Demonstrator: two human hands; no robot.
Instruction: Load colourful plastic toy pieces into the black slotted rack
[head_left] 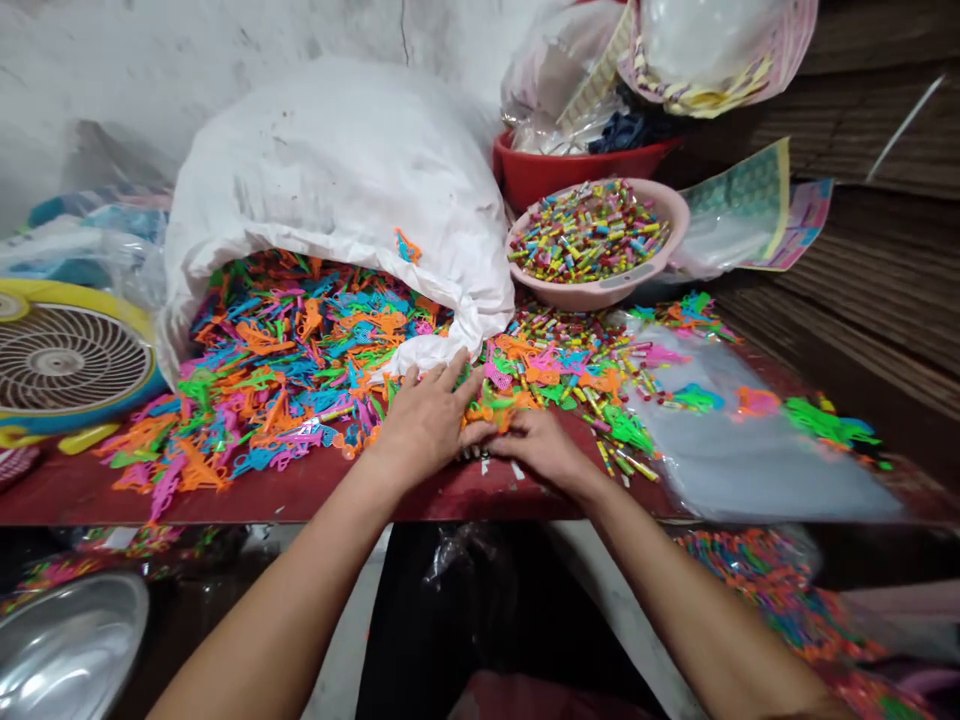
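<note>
My left hand (429,420) lies palm down with fingers spread on a heap of small bright plastic toy pieces (300,345) in orange, green, blue and pink. Close beside it, my right hand (544,447) points leftward, its fingers stretched out low over the table and touching orange pieces (499,408). What lies under both palms is hidden. The heap spills from the mouth of a large white sack (337,160), whose gathered edge reaches my left fingertips. Short striped tubes (622,460) are scattered to the right of my right hand.
A pink basin (600,292) full of small striped tubes stands behind, before a red basin (517,165) holding plastic bags. Clear plastic bags (750,460) lie on the red table (480,500) at right. A yellow-and-blue fan (67,360) is left; a metal bowl (67,650) sits below.
</note>
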